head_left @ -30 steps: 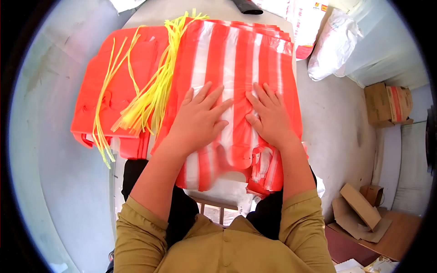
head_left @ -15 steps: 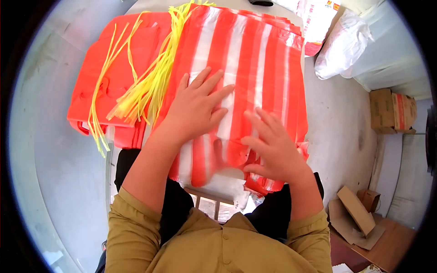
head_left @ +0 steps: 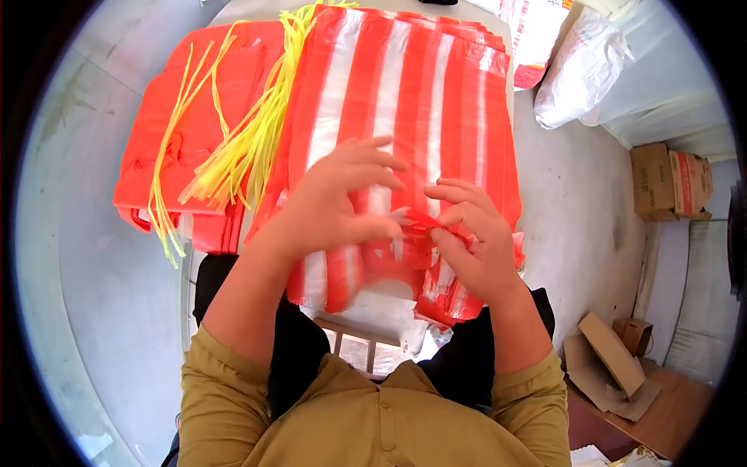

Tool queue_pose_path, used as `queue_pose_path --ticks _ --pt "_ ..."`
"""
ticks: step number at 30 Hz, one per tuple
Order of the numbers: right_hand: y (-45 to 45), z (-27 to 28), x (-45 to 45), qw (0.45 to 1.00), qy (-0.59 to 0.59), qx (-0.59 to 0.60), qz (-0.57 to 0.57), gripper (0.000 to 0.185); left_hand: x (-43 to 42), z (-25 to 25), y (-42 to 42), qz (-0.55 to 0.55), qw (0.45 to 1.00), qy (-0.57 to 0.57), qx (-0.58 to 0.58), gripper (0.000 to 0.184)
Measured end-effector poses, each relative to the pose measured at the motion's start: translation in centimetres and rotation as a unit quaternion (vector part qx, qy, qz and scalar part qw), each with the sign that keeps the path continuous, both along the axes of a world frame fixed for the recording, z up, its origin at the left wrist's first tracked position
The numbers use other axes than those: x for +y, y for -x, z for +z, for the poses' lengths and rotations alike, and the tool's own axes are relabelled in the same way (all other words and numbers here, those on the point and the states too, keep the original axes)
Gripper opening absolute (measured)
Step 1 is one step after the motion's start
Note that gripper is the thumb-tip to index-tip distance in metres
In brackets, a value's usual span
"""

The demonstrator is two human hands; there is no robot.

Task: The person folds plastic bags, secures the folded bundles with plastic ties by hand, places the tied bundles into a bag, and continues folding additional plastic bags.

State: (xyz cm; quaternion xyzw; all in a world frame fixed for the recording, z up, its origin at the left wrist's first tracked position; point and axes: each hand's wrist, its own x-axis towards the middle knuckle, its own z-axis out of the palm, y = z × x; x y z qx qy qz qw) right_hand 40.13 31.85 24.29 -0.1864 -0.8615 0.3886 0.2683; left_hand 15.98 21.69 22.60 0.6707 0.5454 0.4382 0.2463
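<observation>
A stack of red-and-white striped plastic bags lies in front of me, its cut-out handle edge towards my lap. My right hand pinches a raised bit of red plastic at the near edge, between thumb and fingers. Beside it, my left hand hovers over the stripes with fingers apart and curved; its thumb tip is close to the pinched plastic, and I cannot tell whether it touches. To the left, a bundle of yellow plastic strips lies across the edge of a pile of plain red bags.
White sacks stand on the floor at the upper right. A cardboard box is by the right wall. Flattened cardboard lies on a brown surface at the lower right. A wooden frame shows between my knees.
My right hand has taken hold of red plastic at the bags' near edge and lifted it. My left hand has risen off the stack, fingers curving towards the right hand.
</observation>
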Motion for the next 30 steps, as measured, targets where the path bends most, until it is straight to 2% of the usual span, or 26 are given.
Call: queue_pose_path --ticks 1,5,8,11,12,14,16,18,21,25,28,30 --pt "0.0 -0.1 0.1 1.000 0.006 -0.001 0.002 0.012 -0.2 0.4 -0.6 -0.024 1.000 0.001 0.006 0.040" --pt "0.4 -0.1 -0.5 0.998 0.055 0.005 -0.006 0.015 -0.5 -0.5 -1.8 -0.022 1.000 -0.004 0.004 0.022" --pt "1.5 -0.6 -2.0 0.986 0.157 0.008 -0.058 0.019 -0.5 -0.4 -1.7 -0.017 0.999 -0.032 0.021 0.017" --pt "1.7 -1.1 -1.5 0.983 0.176 -0.029 -0.032 0.021 -0.5 -0.4 -1.6 -0.009 1.000 -0.017 0.011 0.016" --pt "1.7 -1.1 -1.2 0.985 0.165 -0.047 -0.007 0.021 -0.6 -0.3 -1.4 0.018 1.000 -0.021 -0.008 0.014" --pt "1.9 -0.7 -1.2 0.969 0.246 -0.009 -0.028 0.015 -1.1 0.1 -0.9 0.073 0.996 -0.031 -0.044 0.012" --pt "2.1 -0.3 -1.1 0.947 0.316 0.021 -0.050 0.015 -1.4 0.3 -0.3 0.188 0.973 -0.049 -0.128 0.012" --pt "2.2 -0.1 -1.0 0.923 0.377 0.039 -0.074 0.021 -1.9 -0.3 0.8 0.287 0.936 -0.051 -0.194 0.018" --pt "2.1 -0.2 -0.9 0.929 0.363 0.043 -0.061 0.028 -3.0 0.1 1.9 0.371 0.856 0.026 -0.360 0.028" --pt "2.3 -0.1 -1.1 0.901 0.421 0.061 -0.080 0.028 -3.9 0.0 2.6 0.333 0.850 0.094 -0.398 0.037" --pt "2.4 -0.7 -0.9 0.904 0.412 0.086 -0.072 0.030 -3.7 -0.6 2.0 0.307 0.844 0.077 -0.433 0.043" --pt "2.4 -0.8 -1.0 0.907 0.401 0.103 -0.076 0.030 -3.5 -1.2 2.2 0.297 0.826 0.067 -0.474 0.053"
